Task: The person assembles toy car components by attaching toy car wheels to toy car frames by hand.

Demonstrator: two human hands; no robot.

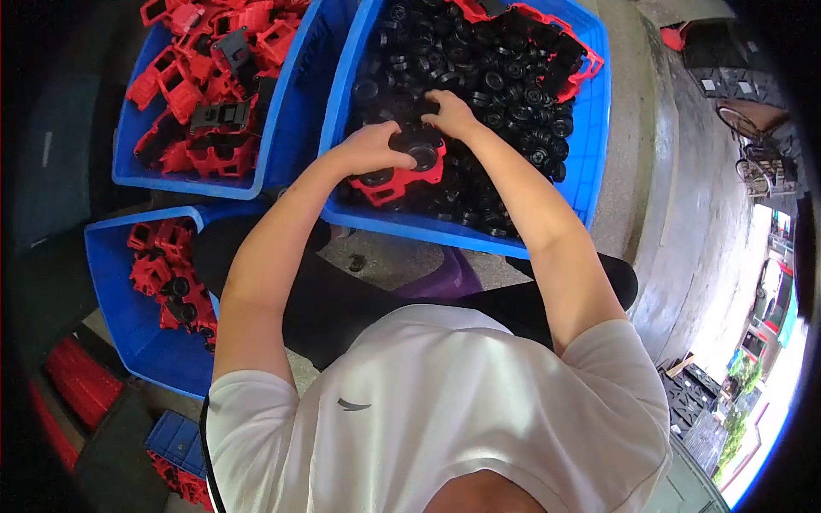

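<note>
My left hand [374,150] is closed on a red and black toy vehicle body [392,185], its thumb by a black wheel [422,156] on the body. The body is held low over the near part of a large blue bin [389,224]. Just beyond it, my right hand [453,116] has its fingers curved over the heap of black wheels [505,107] in that bin. Whatever sits between those fingertips is dark against the wheels, and I cannot make it out.
Red and black vehicle bodies [184,90] fill a blue bin at the far left. A smaller blue bin [141,329] nearer me holds several more. Another red frame [577,64] lies on the wheels at the back right. Something purple [440,275] stands between my knees.
</note>
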